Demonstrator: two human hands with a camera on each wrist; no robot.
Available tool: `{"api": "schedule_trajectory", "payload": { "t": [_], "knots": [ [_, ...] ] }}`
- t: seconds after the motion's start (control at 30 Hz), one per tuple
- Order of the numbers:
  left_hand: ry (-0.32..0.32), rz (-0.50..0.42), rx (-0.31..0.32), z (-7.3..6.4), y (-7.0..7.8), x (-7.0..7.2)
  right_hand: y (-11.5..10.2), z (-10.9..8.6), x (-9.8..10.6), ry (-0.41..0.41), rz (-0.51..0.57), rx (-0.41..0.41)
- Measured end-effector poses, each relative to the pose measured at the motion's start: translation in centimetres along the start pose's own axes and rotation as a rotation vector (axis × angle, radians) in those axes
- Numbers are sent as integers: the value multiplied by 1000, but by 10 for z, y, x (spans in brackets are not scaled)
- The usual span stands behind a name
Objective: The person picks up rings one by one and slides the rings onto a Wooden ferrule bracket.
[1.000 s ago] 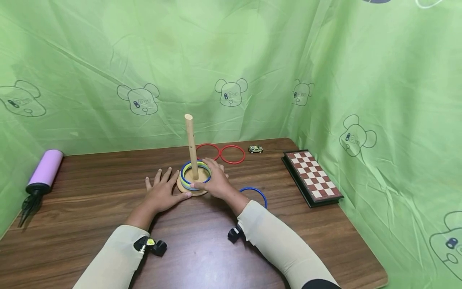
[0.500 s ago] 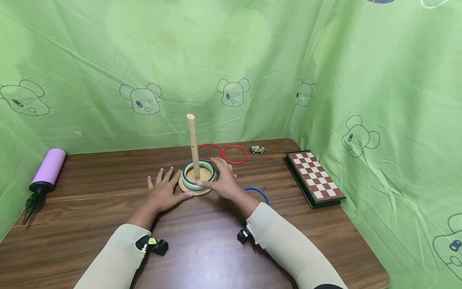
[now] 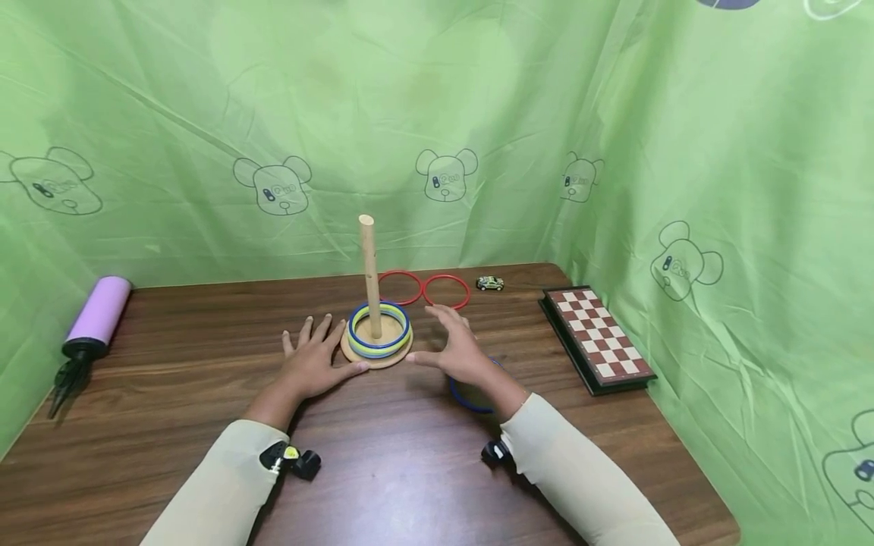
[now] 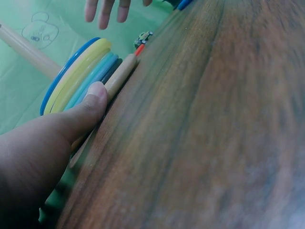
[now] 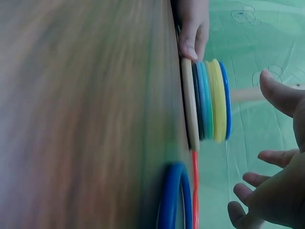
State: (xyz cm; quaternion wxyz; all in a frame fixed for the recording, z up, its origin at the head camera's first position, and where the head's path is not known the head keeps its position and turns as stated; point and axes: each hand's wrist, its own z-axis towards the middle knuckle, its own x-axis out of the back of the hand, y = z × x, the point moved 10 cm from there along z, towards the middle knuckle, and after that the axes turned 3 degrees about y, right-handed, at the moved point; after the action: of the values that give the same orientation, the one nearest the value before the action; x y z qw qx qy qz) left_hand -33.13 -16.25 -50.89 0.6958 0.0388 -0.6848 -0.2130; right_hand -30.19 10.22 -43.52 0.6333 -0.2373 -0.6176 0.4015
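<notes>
My left hand (image 3: pixel 307 368) is wide on the table (image 3: pixel 205 394), fingers fanned, thumb touching the rim of the round wooden base (image 3: pixel 382 365). My right hand (image 3: pixel 460 356) is wide too, thumb parted from the fingers, just right of the base and apart from the rings. Ring stack (image 5: pixel 210 100) sits on the base, around the upright wooden peg (image 3: pixel 371 277): dark ring lowest, then bluish ones, then yellow, blue on top. Peg stands well clear above the stack. Loose blue ring (image 3: pixel 466 404) lies on the table, partly hidden by my right hand and wrist in the head view. Two red rings (image 3: pixel 446 276) lie behind the peg and to its right, just beside each other; toy car (image 3: pixel 490 283) near them, further right. Checkered game board (image 3: pixel 602 337) at the right edge, purple hand pump (image 3: pixel 99 311) far left. Green curtain (image 3: pixel 341 114) with bear-head outlines behind everything.
</notes>
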Motion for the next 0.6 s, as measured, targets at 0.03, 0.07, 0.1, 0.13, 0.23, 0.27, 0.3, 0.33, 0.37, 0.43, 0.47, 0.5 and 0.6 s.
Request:
{"api": "schedule_trajectory", "payload": {
  "t": [0.03, 0.07, 0.1, 0.13, 0.23, 0.27, 0.3, 0.33, 0.37, 0.43, 0.47, 0.5, 0.6],
  "knots": [
    [-3, 0, 1, 0, 0, 0, 2, -2, 3, -4, 3, 8],
    [-3, 2, 1, 0, 0, 0, 3, -3, 5, -9, 4, 18],
    [-4, 3, 1, 0, 0, 1, 5, -5, 8, -19, 2, 28],
    [-4, 5, 1, 1, 0, 1, 6, -7, 10, -32, 9, 35],
    [-1, 2, 2, 1, 0, 2, 11, -14, 17, -74, 1, 49],
    [0, 2, 1, 1, 0, 3, 12, -16, 19, -88, -1, 53],
    [0, 1, 0, 1, 0, 2, 14, -18, 21, -100, -5, 56],
    [0, 1, 0, 1, 0, 2, 15, -19, 24, -109, -8, 61],
    [0, 1, -1, 2, 0, 2, 17, -20, 26, -115, -16, 70],
    [-1, 1, -2, 2, 0, 1, 19, -22, 30, -127, -19, 92],
    [-1, 1, -3, 2, -1, 0, 21, -24, 31, -133, -21, 104],
    [0, 0, -3, 1, -1, -1, 22, -25, 33, -138, -29, 117],
    [2, -6, 0, 1, -1, -2, 27, -28, 37, -169, -39, 139]
  ]
}}
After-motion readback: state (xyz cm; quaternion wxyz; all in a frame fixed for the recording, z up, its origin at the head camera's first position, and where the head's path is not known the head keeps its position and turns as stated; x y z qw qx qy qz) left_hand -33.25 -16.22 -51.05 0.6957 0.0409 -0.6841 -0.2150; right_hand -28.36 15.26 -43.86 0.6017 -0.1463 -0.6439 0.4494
